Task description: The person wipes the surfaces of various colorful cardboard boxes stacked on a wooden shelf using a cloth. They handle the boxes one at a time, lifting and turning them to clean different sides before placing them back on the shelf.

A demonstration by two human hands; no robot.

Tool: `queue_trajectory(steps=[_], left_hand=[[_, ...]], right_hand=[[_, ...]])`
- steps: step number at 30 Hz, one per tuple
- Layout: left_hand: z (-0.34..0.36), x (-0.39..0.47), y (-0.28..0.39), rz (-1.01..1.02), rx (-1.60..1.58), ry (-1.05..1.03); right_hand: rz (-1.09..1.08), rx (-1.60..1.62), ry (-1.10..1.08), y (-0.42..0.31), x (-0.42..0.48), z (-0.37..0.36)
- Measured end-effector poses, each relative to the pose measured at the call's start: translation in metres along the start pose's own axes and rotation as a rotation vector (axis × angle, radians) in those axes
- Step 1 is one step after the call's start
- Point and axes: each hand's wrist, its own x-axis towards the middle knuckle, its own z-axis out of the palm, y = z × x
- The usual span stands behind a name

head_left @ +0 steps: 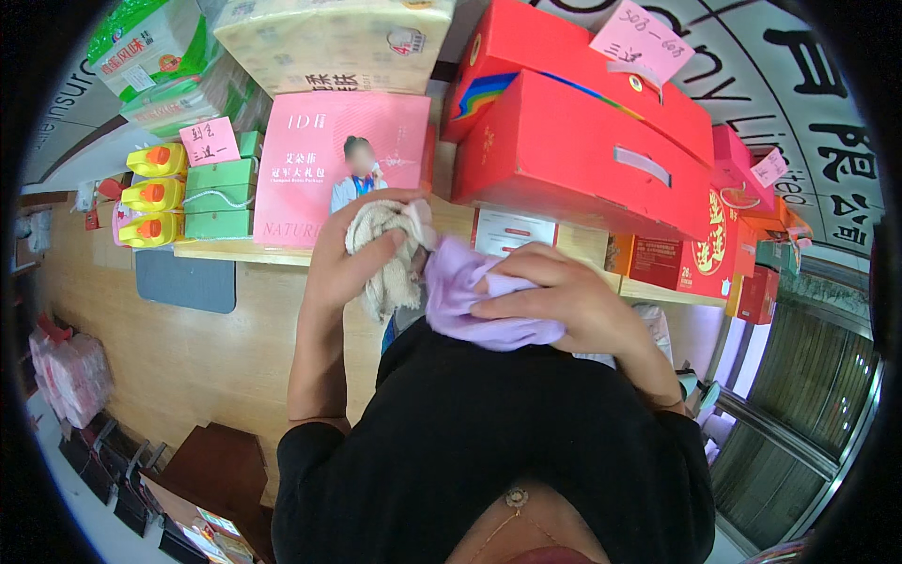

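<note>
My left hand [363, 254] grips a bunched beige cloth [384, 282], with its fingers curled around the top. My right hand [564, 292] is closed on a crumpled lilac cloth [458, 296]. The two cloths meet in front of my chest, near the front edge of a wooden table [444, 218]. Just beyond my left hand a pink gift box [296, 169] printed with a person stands on the table. Large red cartons with handles [585, 162] stand beyond my right hand. A printed sheet [514, 229] lies between them.
Green boxes [220, 201] and yellow bottles with orange caps [156, 195] stand at the left. Behind the pink box is a large wrapped pack [331, 42]. Smaller red boxes [687, 254] line the right end. A dark mat [184, 282] lies on the floor.
</note>
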Motion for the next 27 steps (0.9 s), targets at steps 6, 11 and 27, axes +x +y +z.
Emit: queue_trajectory(steps=[6,11,27], left_hand=[[0.033,-0.023,-0.025,-0.033,-0.059,0.173],[0.064,-0.039,-0.089,-0.128,0.339,0.190],[0.171,0.014,-0.217,-0.109,1.068,-0.340]], right_hand=[[0.384,-0.181,0.130,0.146,-0.093,0.060],[0.660,-0.134,0.449,0.252,-0.214,0.079],[0.506,-0.333,0.531,0.269,-0.238,0.208]])
